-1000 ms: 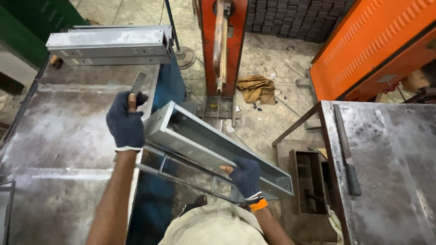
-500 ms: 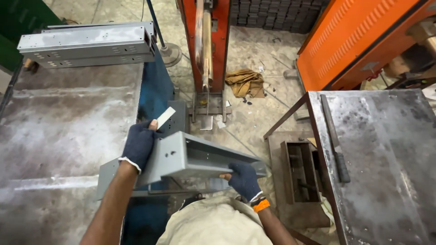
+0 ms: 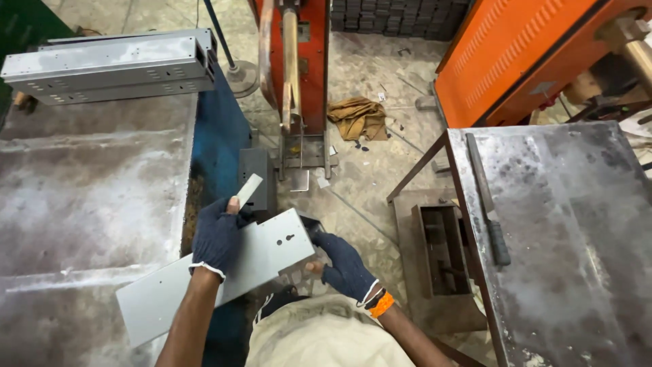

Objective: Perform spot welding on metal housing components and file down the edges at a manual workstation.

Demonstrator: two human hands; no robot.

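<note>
Both gloved hands (left, right) grip a grey metal channel

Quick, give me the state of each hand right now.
Left hand: closed on the grey metal channel and a small metal strip.
Right hand: gripping the channel's end.

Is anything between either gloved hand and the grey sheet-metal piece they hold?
Nothing visible. The left hand lies directly on the grey sheet-metal piece, also pinching a small metal strip; the right hand grips its near end.
</note>
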